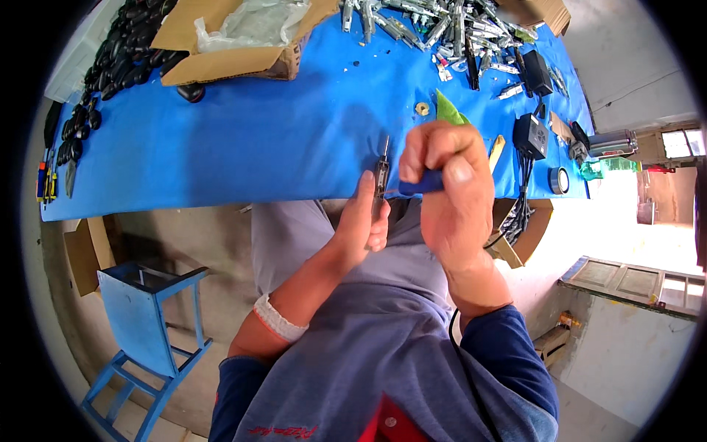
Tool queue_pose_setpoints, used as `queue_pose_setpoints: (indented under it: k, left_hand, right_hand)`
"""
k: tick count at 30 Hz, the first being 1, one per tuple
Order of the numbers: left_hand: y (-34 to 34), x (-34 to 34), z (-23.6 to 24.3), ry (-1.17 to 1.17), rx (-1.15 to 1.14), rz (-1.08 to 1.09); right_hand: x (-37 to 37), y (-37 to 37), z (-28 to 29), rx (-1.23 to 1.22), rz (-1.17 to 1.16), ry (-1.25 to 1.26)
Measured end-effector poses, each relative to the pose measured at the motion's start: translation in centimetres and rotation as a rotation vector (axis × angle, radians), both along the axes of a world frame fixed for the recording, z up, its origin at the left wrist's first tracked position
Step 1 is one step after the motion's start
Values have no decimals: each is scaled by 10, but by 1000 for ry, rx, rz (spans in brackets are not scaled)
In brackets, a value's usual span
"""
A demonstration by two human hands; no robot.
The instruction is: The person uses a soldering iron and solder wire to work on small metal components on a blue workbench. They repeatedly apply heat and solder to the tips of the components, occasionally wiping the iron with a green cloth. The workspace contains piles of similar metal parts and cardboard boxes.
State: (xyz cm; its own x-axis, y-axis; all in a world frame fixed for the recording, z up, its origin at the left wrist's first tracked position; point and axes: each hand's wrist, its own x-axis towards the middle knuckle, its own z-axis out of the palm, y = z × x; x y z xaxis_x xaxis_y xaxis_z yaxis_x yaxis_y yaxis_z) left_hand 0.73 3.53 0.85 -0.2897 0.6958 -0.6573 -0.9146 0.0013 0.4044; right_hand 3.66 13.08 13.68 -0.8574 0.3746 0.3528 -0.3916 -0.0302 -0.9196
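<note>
Just beyond my lap, at the table's near edge, my left hand (359, 219) is closed around a slim dark device (382, 174) with a thin metal shaft at its top. The device stands nearly upright, its lower part hidden by my fingers. To its right, my right hand (458, 188) grips the blue handle of a screwdriver (423, 183). The screwdriver's thin blade points left at the device's side; whether its tip touches cannot be made out. Beyond my right hand lie a green piece of material (448, 109) and a small yellowish roll (422, 109).
A blue-covered table (294, 155) carries a pile of silvery device parts (464, 29), an open cardboard box (228, 62) with plastic, and many black casings (136, 51). Black power adapters (531, 136), a tape roll (559, 180) and cables lie right. A blue stool (136, 306) stands left.
</note>
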Motion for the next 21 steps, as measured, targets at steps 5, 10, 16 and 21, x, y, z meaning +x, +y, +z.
queue_pose_setpoints:
  k: [5, 10, 16, 21]
  left_hand:
    - [-2, 4, -8, -28, -2, -8]
    - [-2, 5, -8, 0, 42, -17]
    - [-1, 2, 1, 28, 30, 6]
    - [2, 2, 4, 13, -11, 36]
  right_hand:
    - [11, 3, -11, -115, 156, 89]
    - [0, 19, -1, 114, 372, 60]
    - [-4, 24, -4, 166, 393, 58]
    - [12, 19, -1, 31, 139, -29]
